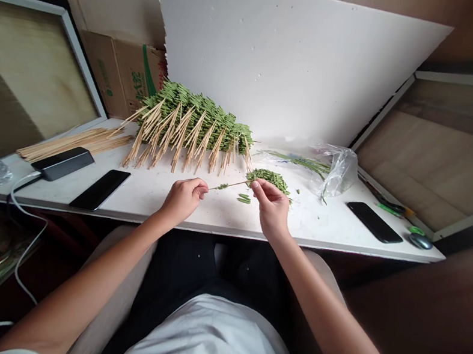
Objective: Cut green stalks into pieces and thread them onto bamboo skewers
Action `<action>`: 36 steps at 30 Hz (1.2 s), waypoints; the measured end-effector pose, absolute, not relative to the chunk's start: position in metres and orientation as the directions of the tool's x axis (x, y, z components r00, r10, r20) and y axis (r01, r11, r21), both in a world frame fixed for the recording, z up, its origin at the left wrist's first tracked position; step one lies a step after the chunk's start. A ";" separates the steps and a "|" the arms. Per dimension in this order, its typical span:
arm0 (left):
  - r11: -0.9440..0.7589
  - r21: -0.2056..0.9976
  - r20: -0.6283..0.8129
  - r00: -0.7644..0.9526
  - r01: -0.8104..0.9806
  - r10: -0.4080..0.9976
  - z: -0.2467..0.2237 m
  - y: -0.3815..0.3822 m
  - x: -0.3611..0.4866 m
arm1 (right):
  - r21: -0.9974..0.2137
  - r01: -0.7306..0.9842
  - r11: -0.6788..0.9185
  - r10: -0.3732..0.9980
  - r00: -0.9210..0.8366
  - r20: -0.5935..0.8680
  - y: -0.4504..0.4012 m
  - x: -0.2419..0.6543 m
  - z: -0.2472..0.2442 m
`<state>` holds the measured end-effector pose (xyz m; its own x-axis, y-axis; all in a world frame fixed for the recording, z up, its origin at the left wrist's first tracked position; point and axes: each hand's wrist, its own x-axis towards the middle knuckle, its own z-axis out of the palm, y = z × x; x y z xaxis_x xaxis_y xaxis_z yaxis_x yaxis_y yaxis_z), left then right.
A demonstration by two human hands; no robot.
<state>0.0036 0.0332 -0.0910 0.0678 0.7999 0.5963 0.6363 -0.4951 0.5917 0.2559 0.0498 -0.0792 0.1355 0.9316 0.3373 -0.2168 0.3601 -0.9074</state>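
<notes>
My right hand (272,205) pinches a thin bamboo skewer (239,184) that reaches leftward above the table. Short green pieces (222,187), like cut bean pods, are threaded near its far end. At that end my left hand (184,198) is closed, fingertips together; what lies between them is too small to make out. Just behind my right hand is a heap of loose green cut pieces (270,177). A few more pieces (244,198) lie on the table between my hands. Farther back at left, many filled skewers (197,115) are stacked, their bare sticks pointing toward me.
Bare skewers (78,140) lie at the left beside a dark box-like device (65,163) and a phone (100,190). On the right are a clear plastic bag (341,168), long green stems (307,163), and another phone (374,221). A white board (293,65) stands behind.
</notes>
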 end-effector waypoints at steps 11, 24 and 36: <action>-0.536 0.615 0.597 0.102 0.579 0.796 -0.083 0.025 0.017 | -0.898 -0.171 0.406 0.911 -0.004 0.413 0.042 0.245 -0.084; -0.513 0.716 0.541 0.089 0.474 0.836 -0.087 0.024 0.021 | -0.917 -0.294 0.268 0.959 -0.008 0.283 0.052 0.249 -0.086; -0.534 0.625 0.611 0.068 0.569 0.788 -0.091 0.027 0.018 | -0.900 -0.339 0.272 0.962 0.105 0.251 0.058 0.271 -0.061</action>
